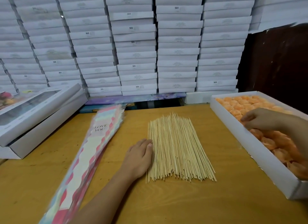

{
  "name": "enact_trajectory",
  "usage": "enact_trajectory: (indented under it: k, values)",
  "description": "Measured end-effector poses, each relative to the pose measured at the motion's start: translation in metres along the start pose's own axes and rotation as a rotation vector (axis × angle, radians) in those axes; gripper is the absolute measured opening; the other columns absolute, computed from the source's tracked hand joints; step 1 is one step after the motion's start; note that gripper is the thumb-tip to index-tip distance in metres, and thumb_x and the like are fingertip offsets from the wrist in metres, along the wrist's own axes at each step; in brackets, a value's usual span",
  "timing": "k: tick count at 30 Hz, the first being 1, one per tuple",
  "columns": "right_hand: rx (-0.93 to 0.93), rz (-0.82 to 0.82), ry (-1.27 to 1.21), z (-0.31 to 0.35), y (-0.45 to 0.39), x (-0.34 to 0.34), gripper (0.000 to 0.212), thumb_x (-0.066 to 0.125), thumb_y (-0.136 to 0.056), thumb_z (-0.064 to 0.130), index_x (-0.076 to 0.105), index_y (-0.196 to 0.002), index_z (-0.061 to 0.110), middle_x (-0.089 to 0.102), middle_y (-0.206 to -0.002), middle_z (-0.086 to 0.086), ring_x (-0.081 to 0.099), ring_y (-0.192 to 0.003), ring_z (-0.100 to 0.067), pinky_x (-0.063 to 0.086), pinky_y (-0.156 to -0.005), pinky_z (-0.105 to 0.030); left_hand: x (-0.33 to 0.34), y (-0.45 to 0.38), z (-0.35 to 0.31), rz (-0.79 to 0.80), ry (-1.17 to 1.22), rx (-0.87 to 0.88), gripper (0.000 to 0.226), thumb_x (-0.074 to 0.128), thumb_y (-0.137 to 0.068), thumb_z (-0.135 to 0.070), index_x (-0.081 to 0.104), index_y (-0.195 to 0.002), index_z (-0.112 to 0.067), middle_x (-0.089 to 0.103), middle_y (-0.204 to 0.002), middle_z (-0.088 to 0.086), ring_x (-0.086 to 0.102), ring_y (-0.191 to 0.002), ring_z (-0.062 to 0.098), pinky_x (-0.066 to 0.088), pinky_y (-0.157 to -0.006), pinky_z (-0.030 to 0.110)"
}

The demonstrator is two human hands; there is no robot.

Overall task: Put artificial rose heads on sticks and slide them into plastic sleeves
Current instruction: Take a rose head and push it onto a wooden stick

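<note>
Sticks (176, 148) fanned near-to-far, tips far. Left hand (140, 157) flat, relaxed at left edge. Right hand (260, 118) over rose heads (273, 145); grip unclear.

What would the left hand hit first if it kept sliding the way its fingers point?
The left hand points up and slightly right; its fingertips already touch the pile of sticks, so that comes first.

Sleeves (100, 128) read "LOVE YOU"; stacked boxes (176, 7) "SGS".
</note>
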State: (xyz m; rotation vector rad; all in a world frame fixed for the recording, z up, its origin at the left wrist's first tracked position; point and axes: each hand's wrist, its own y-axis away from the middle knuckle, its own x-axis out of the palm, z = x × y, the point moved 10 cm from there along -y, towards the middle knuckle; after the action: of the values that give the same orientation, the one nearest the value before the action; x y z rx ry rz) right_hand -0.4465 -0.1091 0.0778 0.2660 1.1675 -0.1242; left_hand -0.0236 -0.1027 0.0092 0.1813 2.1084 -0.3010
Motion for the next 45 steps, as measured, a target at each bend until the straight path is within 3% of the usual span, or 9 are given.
enact_trajectory:
  k: [5,8,19,22,26,29,35,40,45]
  values:
    - [0.039,-0.008,-0.069,-0.009,-0.014,-0.001,0.043,0.046,-0.093,0.000,0.061,-0.129,0.018,0.048,-0.148,-0.010,0.044,-0.135,-0.028,0.038,-0.109,-0.041,-0.004,-0.001,0.000,-0.033,0.033,0.005,0.049,0.021,-0.109,-0.038,0.045,-0.148,-0.022,0.043,-0.154,-0.007,0.033,-0.142,0.006,0.018,-0.120,0.030]
    - [0.097,0.068,0.091,-0.019,-0.016,0.009,0.049,0.058,-0.090,0.010,0.054,-0.138,0.020,0.043,-0.152,-0.009,0.041,-0.138,-0.029,0.039,-0.111,-0.042,-0.005,-0.001,0.001,-0.045,0.034,0.011,0.048,0.022,-0.109,-0.038,0.047,-0.147,-0.022,0.046,-0.152,-0.008,0.035,-0.138,0.004,0.019,-0.117,0.026]
    - [0.132,-0.045,0.363,-0.008,-0.022,0.009,0.038,0.064,-0.090,0.028,0.063,-0.124,0.012,0.066,-0.118,-0.006,0.061,-0.099,-0.020,0.052,-0.080,-0.028,-0.009,-0.002,-0.002,-0.082,0.044,0.046,0.043,0.027,-0.109,-0.034,0.053,-0.141,-0.023,0.052,-0.143,-0.011,0.033,-0.118,-0.009,0.020,-0.106,0.016]
    - [0.143,-0.161,0.281,-0.012,-0.016,-0.011,0.022,0.070,-0.084,0.029,0.068,-0.092,0.008,0.065,-0.089,-0.008,0.057,-0.076,-0.020,0.047,-0.062,-0.030,-0.008,-0.002,-0.003,-0.074,0.045,0.051,0.043,0.028,-0.108,-0.034,0.052,-0.142,-0.023,0.051,-0.143,-0.011,0.034,-0.119,-0.008,0.021,-0.107,0.018]
    - [0.182,-0.462,0.038,-0.004,0.019,-0.052,0.055,0.069,-0.085,0.033,0.058,-0.133,0.007,0.062,-0.128,-0.017,0.058,-0.109,-0.034,0.049,-0.081,-0.039,-0.018,-0.001,-0.001,-0.133,0.140,0.018,0.038,0.041,-0.105,-0.032,0.052,-0.140,-0.021,0.053,-0.140,-0.009,0.045,-0.125,0.002,0.034,-0.108,0.023]
    - [-0.063,-0.627,-0.234,0.053,0.067,-0.042,0.045,0.070,-0.086,0.041,0.061,-0.125,0.022,0.067,-0.109,0.001,0.063,-0.088,-0.019,0.046,-0.068,-0.031,-0.036,0.006,-0.009,-0.255,0.167,0.036,0.039,0.054,-0.100,-0.029,0.053,-0.139,-0.025,0.053,-0.132,-0.016,0.045,-0.118,-0.005,0.034,-0.101,0.017]
    - [-0.431,-0.039,-0.531,0.202,0.114,0.098,0.044,0.075,-0.083,0.037,0.049,-0.118,0.044,0.064,-0.096,0.014,0.066,-0.075,0.001,0.051,-0.054,-0.015,-0.026,0.026,-0.054,-0.105,0.309,0.200,0.045,0.064,-0.090,-0.046,0.043,-0.127,-0.058,0.055,-0.118,-0.042,0.044,-0.118,-0.022,0.035,-0.097,0.003]
    - [-0.425,-0.019,-0.608,0.221,0.111,0.127,0.057,0.076,-0.076,0.043,0.052,-0.127,0.040,0.066,-0.093,0.014,0.063,-0.077,0.010,0.049,-0.056,-0.012,-0.024,0.033,-0.074,-0.017,0.446,0.307,0.053,0.065,-0.084,-0.020,0.058,-0.120,-0.059,0.067,-0.114,-0.030,0.062,-0.105,-0.008,0.043,-0.083,0.005]
    - [-0.470,-0.016,-0.620,0.211,0.107,0.118,0.052,0.066,-0.084,0.058,0.042,-0.129,0.049,0.063,-0.106,0.022,0.060,-0.088,0.014,0.048,-0.062,-0.008,-0.024,0.023,-0.053,-0.074,0.567,0.156,0.030,0.072,-0.087,-0.034,0.068,-0.112,-0.049,0.073,-0.104,-0.022,0.068,-0.095,-0.001,0.050,-0.077,0.013]
